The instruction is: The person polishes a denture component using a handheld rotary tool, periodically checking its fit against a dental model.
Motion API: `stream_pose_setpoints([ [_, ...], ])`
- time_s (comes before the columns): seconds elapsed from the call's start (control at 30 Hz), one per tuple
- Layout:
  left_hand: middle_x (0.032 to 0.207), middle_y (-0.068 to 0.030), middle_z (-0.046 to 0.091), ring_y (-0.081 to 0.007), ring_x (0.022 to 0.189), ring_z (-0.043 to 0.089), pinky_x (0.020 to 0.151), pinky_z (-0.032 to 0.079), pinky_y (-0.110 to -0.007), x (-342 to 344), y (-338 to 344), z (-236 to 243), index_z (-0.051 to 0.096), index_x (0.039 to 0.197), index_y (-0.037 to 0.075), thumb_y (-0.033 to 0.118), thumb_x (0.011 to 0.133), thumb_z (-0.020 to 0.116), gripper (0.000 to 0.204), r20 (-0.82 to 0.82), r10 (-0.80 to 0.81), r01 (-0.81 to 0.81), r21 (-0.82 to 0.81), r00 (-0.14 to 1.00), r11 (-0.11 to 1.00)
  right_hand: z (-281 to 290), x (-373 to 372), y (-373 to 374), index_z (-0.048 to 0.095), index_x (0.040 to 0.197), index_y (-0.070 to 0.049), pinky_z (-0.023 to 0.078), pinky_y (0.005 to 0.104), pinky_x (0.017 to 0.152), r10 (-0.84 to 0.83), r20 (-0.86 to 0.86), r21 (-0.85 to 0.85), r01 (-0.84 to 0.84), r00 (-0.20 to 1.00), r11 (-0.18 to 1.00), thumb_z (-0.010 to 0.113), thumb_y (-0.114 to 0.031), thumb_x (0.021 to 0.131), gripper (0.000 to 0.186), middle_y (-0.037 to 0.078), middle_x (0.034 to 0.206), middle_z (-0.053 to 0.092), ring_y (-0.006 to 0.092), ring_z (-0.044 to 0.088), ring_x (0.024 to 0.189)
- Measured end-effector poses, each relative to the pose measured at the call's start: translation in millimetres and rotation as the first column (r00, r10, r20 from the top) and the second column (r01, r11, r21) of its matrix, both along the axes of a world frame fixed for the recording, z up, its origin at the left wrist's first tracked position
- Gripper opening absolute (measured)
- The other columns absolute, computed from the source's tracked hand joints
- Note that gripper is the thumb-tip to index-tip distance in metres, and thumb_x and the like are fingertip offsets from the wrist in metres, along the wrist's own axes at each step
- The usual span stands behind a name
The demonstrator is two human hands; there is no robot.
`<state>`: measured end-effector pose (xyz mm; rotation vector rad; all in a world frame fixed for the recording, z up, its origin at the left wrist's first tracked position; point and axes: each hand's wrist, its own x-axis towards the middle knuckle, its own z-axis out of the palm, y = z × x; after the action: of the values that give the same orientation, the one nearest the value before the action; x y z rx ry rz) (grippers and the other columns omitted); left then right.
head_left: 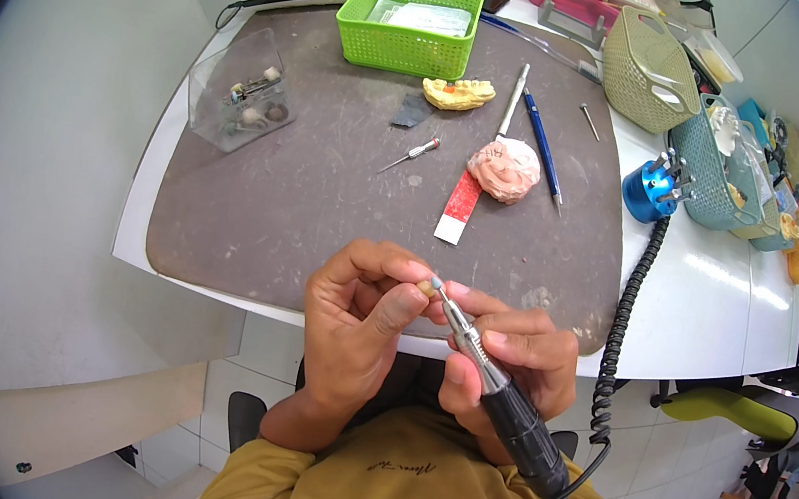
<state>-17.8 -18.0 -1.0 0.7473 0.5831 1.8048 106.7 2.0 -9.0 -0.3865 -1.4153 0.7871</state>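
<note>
At the front edge of the brown mat (221, 226), my left hand (349, 329) pinches a small tan piece (425, 288) between thumb and fingertips. My right hand (526, 362) is closed round a silver-and-black rotary handpiece (521, 437), whose small light-blue tip (436, 284) touches or nearly touches the piece. A coiled black cord (623, 329) runs from the handpiece along the right. Beyond my hands lie a pink molded lump (502, 172), a red-and-white strip (457, 207), a blue pencil-like tool (544, 147), a small thin screwdriver-like tool (412, 155) and a yellow dental model (455, 93).
A clear box of small bits (237, 102) sits left. A green basket (406, 43) stands at the back. A blue bur holder (650, 187) and several plastic baskets (649, 76) line the right. A yellow-green chair (731, 414) stands right, beyond the desk.
</note>
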Motion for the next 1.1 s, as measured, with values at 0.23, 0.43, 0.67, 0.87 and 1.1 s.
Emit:
stream_pose_setpoints([
  [0.23, 0.093, -0.0068, 0.061, -0.0114, 0.084, 0.06, 0.073, 0.049, -0.024, 1.0, -0.6, 4.9, 0.057, 0.1, 0.004, 0.007, 0.093, 0.064, 0.011, -0.089, -0.004, 0.002, -0.022, 0.996, 1.0, -0.7, -1.0, 0.3, 0.054, 0.104, 0.001, 0.061, 0.0337, 0.074, -0.011, 0.005, 0.003, 0.011, 1.0, 1.0, 0.08, 0.004, 0.073, 0.041, 0.018, 0.09, 0.067, 0.0367, 0.069, 0.098],
  [0.43, 0.091, -0.0082, 0.061, -0.0131, 0.081, 0.06, 0.072, 0.05, -0.026, 1.5, -0.2, 3.2, 0.057, 0.099, 0.003, 0.008, 0.092, 0.065, 0.012, -0.091, 0.007, -0.01, -0.032, 0.996, 0.999, 0.8, 1.2, 0.2, 0.054, 0.104, 0.001, 0.061, 0.0346, 0.075, 0.039, 0.022, 0.003, -0.039, 0.999, 0.999, 0.079, 0.005, 0.073, 0.04, 0.018, 0.091, 0.067, 0.0373, 0.068, 0.099],
  [0.67, 0.09, -0.0095, 0.06, -0.0146, 0.079, 0.059, 0.07, 0.051, -0.029, 2.2, 0.0, 4.1, 0.056, 0.098, 0.002, 0.008, 0.093, 0.064, 0.012, -0.102, 0.019, -0.022, -0.032, 0.995, 0.999, 0.2, -1.2, -1.3, 0.054, 0.102, 0.001, 0.061, 0.0363, 0.077, 0.002, -0.003, -0.019, -0.002, 1.0, 1.0, 0.08, 0.004, 0.074, 0.039, 0.019, 0.091, 0.067, 0.0377, 0.068, 0.1],
  [0.87, 0.093, -0.0116, 0.063, -0.0155, 0.082, 0.064, 0.075, 0.055, -0.029, 1.5, 0.7, -0.1, 0.058, 0.099, -0.001, 0.002, 0.091, 0.064, 0.01, -0.047, 0.028, -0.028, 0.004, 0.999, 1.0, 3.8, -0.5, -1.1, 0.054, 0.102, 0.001, 0.061, 0.0374, 0.079, -0.013, 0.037, -0.008, 0.013, 0.999, 1.0, 0.08, 0.002, 0.074, 0.038, 0.019, 0.091, 0.067, 0.0369, 0.069, 0.099],
  [1.1, 0.09, -0.0102, 0.059, -0.0152, 0.078, 0.059, 0.071, 0.052, -0.029, 3.5, 0.2, 3.4, 0.056, 0.099, 0.002, 0.008, 0.093, 0.063, 0.011, -0.133, 0.054, -0.057, -0.02, 0.99, 0.998, 4.2, -0.6, -0.2, 0.054, 0.102, 0.001, 0.06, 0.0375, 0.079, -0.015, 0.038, 0.009, 0.015, 0.999, 1.0, 0.081, 0.002, 0.074, 0.038, 0.019, 0.092, 0.067, 0.0367, 0.069, 0.099],
])
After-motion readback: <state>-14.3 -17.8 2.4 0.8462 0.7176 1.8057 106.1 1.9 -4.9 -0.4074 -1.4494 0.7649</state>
